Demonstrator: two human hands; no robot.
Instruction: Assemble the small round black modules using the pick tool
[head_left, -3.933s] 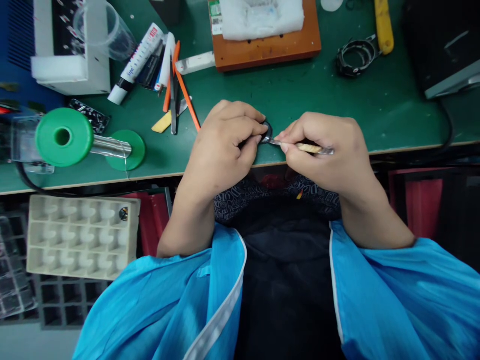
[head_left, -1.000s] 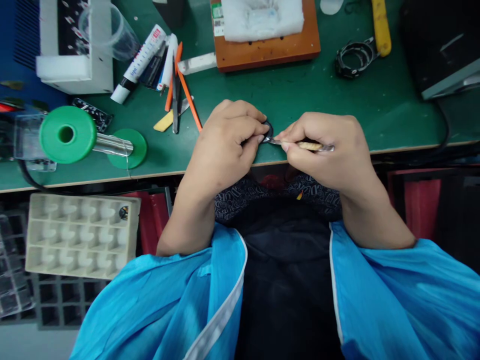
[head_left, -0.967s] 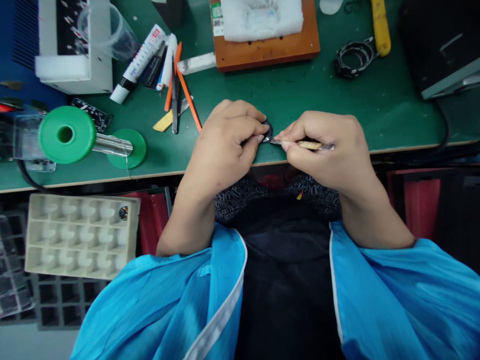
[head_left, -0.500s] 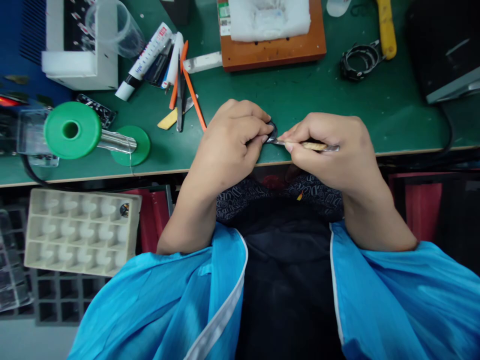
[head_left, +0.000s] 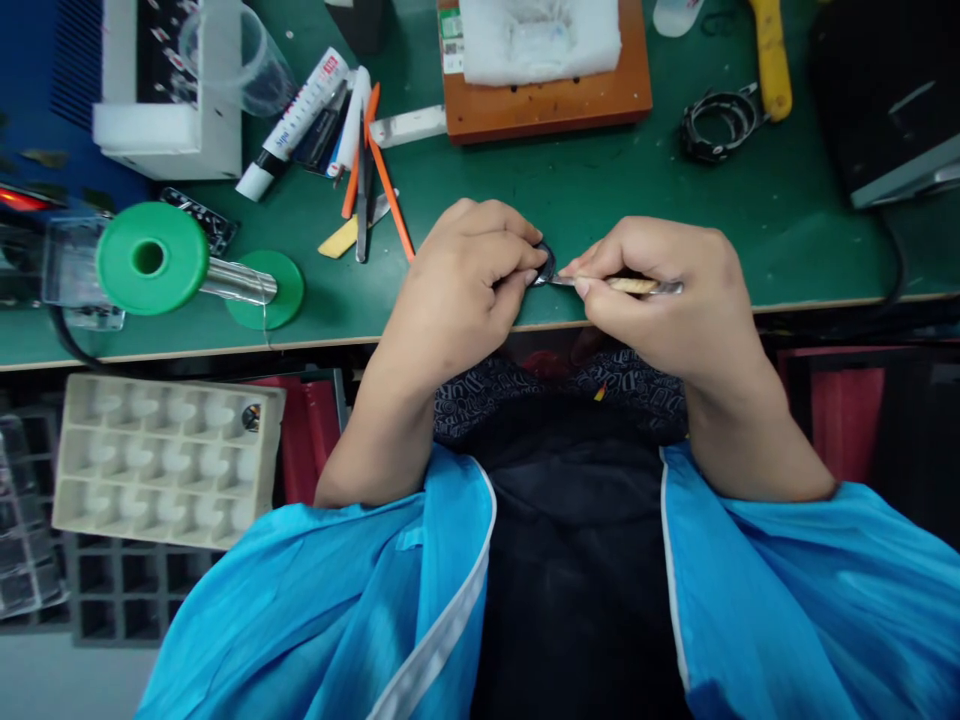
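Note:
My left hand (head_left: pixel 457 290) is curled around a small black round part (head_left: pixel 545 262), pinched between thumb and fingers just above the front edge of the green bench (head_left: pixel 600 190). Most of the part is hidden by the fingers. My right hand (head_left: pixel 660 300) grips a pair of metal tweezers (head_left: pixel 626 286) with a tan wrapped handle. The tweezer tips touch the black part from the right. Both forearms come out of blue sleeves.
A green solder spool (head_left: pixel 154 258) on a stand lies at left, with pens, a white tube (head_left: pixel 292 122) and orange sticks behind it. An orange block (head_left: pixel 547 95) with white cloth sits at the back. A black ring part (head_left: pixel 712 122) lies at right. A beige compartment tray (head_left: pixel 165 462) hangs below the bench.
Both hands have kept their grips on the part and the tweezers. The view has shifted slightly, so the bench items sit a little further right.

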